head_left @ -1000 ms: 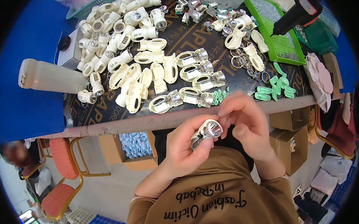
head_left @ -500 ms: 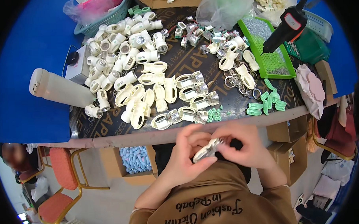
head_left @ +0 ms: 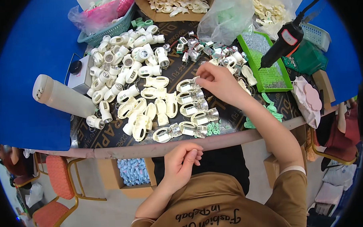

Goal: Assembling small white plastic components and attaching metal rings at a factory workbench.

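Closed units: one large heap of cream torches (head_left: pixel 149 70) at the left of the tabletop (head_left: pixel 86 137); we judge these done, each with body shut and lamp head fitted.

Part-built units: six open torch shells (head_left: pixel 185 86), reflectors and inner parts seated, lined up near the middle; we count these as part way, their covers not yet on.

Stock left over: bare shell halves (head_left: pixel 161 110) in a cluster beside that row; wired circuit boards (head_left: pixel 194 56) piled loose behind; small green pieces (head_left: pixel 213 128) near the front edge; green strips (head_left: pixel 271 110) to the right. We judge that much remains.

Tools: one black power screwdriver (head_left: pixel 281 46), tip down over a green tray (head_left: pixel 274 89).

Right hand (head_left: pixel 214 82): thumb and fingertips drawn narrow, at the reflector end of the farthest open shell in the row; we cannot tell whether they grip it or merely touch.

Left hand (head_left: pixel 181 163): fingers curled in a loose fist before the tabletop's front edge, nothing visible inside.
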The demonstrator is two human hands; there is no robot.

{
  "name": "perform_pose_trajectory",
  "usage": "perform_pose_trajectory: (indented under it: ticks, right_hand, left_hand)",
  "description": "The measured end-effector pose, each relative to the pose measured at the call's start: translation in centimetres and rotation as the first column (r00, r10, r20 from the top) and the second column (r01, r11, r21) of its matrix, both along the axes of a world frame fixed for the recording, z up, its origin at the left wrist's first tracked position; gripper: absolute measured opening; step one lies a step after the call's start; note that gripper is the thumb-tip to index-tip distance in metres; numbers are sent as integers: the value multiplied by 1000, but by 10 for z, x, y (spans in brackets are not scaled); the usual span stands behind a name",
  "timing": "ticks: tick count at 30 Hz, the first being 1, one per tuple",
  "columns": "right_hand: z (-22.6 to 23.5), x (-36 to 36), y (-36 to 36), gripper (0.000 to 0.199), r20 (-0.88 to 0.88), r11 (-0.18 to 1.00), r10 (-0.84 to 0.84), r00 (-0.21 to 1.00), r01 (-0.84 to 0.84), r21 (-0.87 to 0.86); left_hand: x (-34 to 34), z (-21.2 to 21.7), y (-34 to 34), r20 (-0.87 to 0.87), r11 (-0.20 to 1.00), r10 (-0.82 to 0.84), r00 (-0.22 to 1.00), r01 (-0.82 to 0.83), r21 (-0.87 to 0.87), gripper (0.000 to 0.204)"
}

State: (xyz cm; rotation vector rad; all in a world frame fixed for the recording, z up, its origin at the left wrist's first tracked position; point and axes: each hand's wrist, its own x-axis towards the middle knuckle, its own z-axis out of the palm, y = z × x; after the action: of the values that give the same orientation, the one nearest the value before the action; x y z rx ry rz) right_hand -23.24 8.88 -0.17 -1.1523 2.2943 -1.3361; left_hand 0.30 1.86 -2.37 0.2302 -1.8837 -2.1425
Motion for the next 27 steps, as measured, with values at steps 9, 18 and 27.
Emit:
perform_pose_trajectory:
  ticks: [9, 18, 27]
  right_hand:
    - [37, -46, 44, 31, -743, 903, 1, 669, 319, 288]
    - [35, -54, 56, 32, -741, 856, 89, 666, 329, 399]
    - [28, 58, 79, 26, -565, 974, -224, 794, 164, -156]
  left_hand:
    - [-2, 0, 1, 43, 995, 5, 999, 0, -105, 3]
    - [0, -1, -1, 40, 996, -32, 999, 35, -87, 5]
    - [-1, 6, 3, 37, 997, -80, 996, 81, -17, 14]
